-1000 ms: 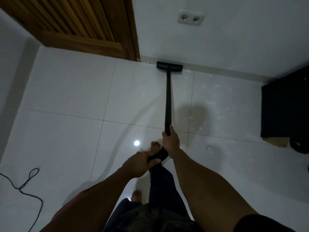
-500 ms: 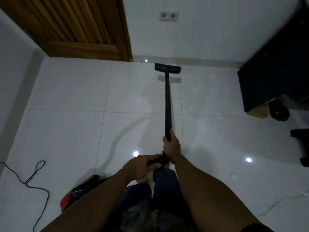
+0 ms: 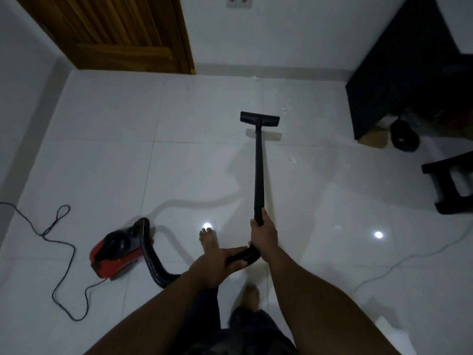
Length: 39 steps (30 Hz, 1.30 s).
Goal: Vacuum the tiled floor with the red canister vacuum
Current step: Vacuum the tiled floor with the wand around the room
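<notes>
Tiled floor (image 3: pixel 102 162): glossy and hard, spreading all round both grips. It is probably slick under the bare foot (image 3: pixel 208 239) just ahead of the left grip.
Black cabinet (image 3: pixel 409 73): far ahead and to the right of the right grip, against the wall. It will block a sweep that way.
Wooden door (image 3: pixel 122 34): far ahead and to the left of the left grip.
Black stool (image 3: pixel 450 185): well out to the right of the right grip. Its legs may snag the head.
Red canister vacuum (image 3: pixel 115 254): on the floor, out to the left of the left grip. It looks compact and probably light enough to drag by its hose.
Hose (image 3: pixel 149 254): ribbed and flexible, looping from the canister to the left grip. It will not steer anything.
Wand (image 3: pixel 259 170): stiff, slim and likely light, running forward from the right grip. The near end is the place to hold it.
Power cord (image 3: pixel 74 249): lies slack beyond the canister, far left of the grips. It could tangle.
White cable (image 3: pixel 399 261): trails across the floor to the right of the right grip.
Floor head (image 3: pixel 259 119): well ahead of the right grip, at the wand's tip.
Right grip (image 3: pixel 263 237): wrapped tight round the wand's near end.
Left grip (image 3: pixel 215 267): curled round the hose bend, just behind the right grip.
White crumbs (image 3: pixel 291 160): ahead and slightly right of the right grip, not yet picked up.
</notes>
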Each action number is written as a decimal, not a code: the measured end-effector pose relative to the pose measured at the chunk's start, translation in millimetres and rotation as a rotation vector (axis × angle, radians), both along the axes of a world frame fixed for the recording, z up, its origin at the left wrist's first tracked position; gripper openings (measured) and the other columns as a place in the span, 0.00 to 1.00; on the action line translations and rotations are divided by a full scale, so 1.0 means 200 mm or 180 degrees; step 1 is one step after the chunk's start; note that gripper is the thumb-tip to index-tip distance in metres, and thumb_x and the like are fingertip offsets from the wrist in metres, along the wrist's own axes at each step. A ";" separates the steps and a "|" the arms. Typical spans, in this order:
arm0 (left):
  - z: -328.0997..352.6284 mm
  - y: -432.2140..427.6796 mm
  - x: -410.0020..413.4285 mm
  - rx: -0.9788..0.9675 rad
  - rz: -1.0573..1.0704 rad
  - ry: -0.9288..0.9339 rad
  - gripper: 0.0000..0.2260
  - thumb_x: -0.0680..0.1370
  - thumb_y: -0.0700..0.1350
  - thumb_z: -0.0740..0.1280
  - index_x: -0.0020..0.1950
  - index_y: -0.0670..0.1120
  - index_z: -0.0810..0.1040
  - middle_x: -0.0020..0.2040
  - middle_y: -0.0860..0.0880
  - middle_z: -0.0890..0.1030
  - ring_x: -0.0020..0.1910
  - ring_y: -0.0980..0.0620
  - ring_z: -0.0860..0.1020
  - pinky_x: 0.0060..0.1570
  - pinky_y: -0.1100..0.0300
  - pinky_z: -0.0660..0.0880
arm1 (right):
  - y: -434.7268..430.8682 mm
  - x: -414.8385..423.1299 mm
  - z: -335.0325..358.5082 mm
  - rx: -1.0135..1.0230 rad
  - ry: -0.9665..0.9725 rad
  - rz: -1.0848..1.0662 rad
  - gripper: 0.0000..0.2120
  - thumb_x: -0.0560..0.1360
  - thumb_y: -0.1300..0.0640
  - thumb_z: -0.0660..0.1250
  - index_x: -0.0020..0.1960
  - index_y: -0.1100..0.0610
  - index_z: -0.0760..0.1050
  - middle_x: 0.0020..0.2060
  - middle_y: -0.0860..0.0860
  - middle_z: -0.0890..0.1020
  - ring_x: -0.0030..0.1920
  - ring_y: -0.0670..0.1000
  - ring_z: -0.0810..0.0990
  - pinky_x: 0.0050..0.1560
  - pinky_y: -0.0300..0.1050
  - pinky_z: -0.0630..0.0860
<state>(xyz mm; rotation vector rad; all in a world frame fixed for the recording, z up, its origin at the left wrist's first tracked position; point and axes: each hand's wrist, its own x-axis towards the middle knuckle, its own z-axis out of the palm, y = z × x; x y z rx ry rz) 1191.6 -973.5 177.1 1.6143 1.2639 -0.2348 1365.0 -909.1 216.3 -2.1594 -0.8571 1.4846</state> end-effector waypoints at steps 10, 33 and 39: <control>0.26 -0.84 0.19 -0.0467 0.0028 -0.0295 0.27 0.79 0.69 0.57 0.77 0.64 0.64 0.62 0.54 0.82 0.55 0.56 0.80 0.62 0.53 0.75 | -0.93 0.16 -0.03 -0.0264 -0.0094 0.0057 0.28 0.84 0.53 0.60 0.81 0.47 0.56 0.55 0.50 0.79 0.38 0.46 0.76 0.33 0.36 0.73; 0.30 -2.26 0.00 -0.0713 -0.0546 -0.0246 0.27 0.80 0.68 0.56 0.77 0.62 0.65 0.65 0.49 0.81 0.57 0.51 0.80 0.62 0.49 0.75 | -2.53 0.00 -0.19 -0.0521 -0.0187 -0.0045 0.28 0.83 0.48 0.61 0.81 0.49 0.58 0.71 0.56 0.75 0.65 0.58 0.77 0.58 0.46 0.75; 0.30 -2.32 0.03 -0.0710 -0.0521 -0.0238 0.27 0.79 0.69 0.56 0.76 0.62 0.67 0.66 0.51 0.80 0.57 0.50 0.80 0.63 0.48 0.75 | -2.59 0.02 -0.23 -0.0618 -0.0170 -0.0134 0.28 0.83 0.49 0.60 0.81 0.47 0.57 0.71 0.55 0.75 0.60 0.56 0.79 0.54 0.44 0.76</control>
